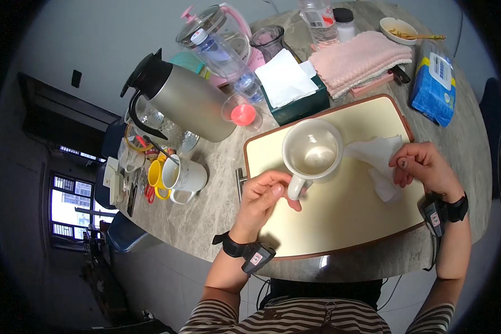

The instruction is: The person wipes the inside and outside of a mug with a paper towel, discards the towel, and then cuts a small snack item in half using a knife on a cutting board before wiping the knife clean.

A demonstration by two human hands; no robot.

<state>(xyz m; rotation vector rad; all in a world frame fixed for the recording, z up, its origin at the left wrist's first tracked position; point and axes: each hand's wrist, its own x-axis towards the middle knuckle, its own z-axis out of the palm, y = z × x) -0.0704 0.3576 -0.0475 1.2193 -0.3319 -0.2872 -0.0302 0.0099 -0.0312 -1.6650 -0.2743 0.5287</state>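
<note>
A white ceramic mug (312,148) with bare insides stands out over the cream-coloured tray (338,223); I cannot tell whether its base touches the tray. My left hand (267,196) grips the mug's handle (296,188), with fingers passing behind it. On the right, my right hand (421,165) pinches a crumpled white tissue (373,152) between thumb and fingers. The tissue hangs down towards the tray, just right of the mug. The tray has a brown rim and a metal handle at its left side.
Behind the tray stand a green tissue box (298,104), a plastic cup (243,115) and a steel vacuum jug (192,100). Left are a white mug (185,175) and yellow mug (156,175). Folded pink cloth (361,60) and a blue wipes pack (434,89) lie at the right.
</note>
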